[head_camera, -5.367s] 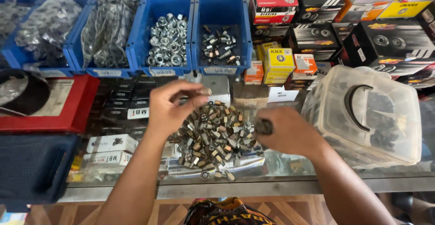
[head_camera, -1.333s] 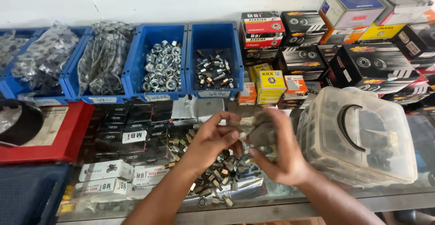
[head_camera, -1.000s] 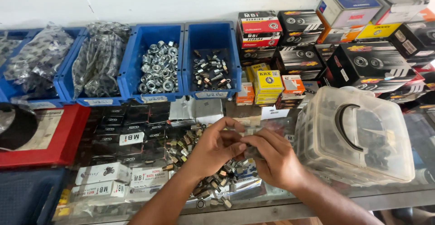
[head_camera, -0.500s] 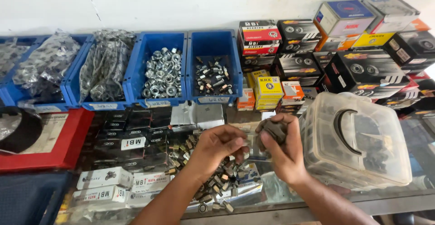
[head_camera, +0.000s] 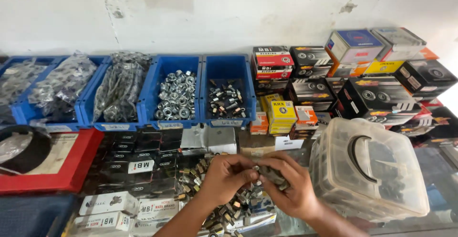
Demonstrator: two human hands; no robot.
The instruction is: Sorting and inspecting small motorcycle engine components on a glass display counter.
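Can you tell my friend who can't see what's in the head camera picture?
Two bare hands, the left hand and the right hand, meet over a pile of small metal parts on a glass counter, pinching a small metal piece between them. Behind stand blue bins of nuts and bolts; a clear plastic tub lies right.

Row of bins [head_camera: 224,70] along wall, behind glass counter [head_camera: 431,170]. Stacked boxes [head_camera: 315,82] right of bins. Pile of small metal parts [head_camera: 229,203] on counter, front centre. Left hand [head_camera: 226,177] and right hand [head_camera: 291,187] meet over pile (fingertips touching). Lidded plastic tub [head_camera: 377,170] just right of hands. Tray [head_camera: 71,170] far left.
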